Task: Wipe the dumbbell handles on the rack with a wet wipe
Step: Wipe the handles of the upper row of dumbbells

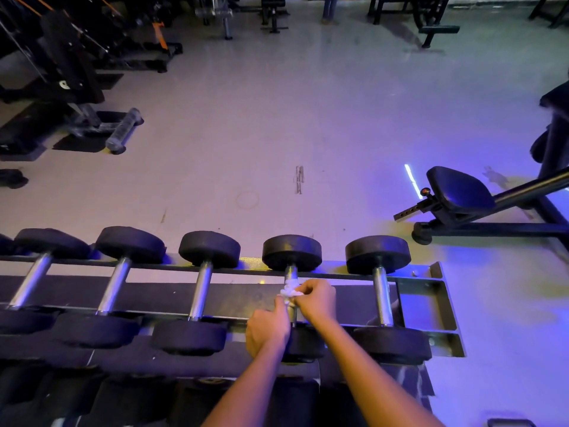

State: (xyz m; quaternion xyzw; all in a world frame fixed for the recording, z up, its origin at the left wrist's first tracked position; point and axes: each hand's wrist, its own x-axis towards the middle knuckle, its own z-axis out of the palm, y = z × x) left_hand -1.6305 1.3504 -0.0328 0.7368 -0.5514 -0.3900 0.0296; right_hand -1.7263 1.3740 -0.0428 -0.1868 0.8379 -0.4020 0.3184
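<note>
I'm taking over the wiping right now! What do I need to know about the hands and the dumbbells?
Left hand: pinches the white crumpled wet wipe.
Right hand: pinches the same wipe from the other side.
The wipe sits on the silver metal handle of the black round-ended dumbbell second from the right on the grey metal rack, top row.
Done: no telling which handles are wiped.
Left: finish this handle, then the rest.
</note>
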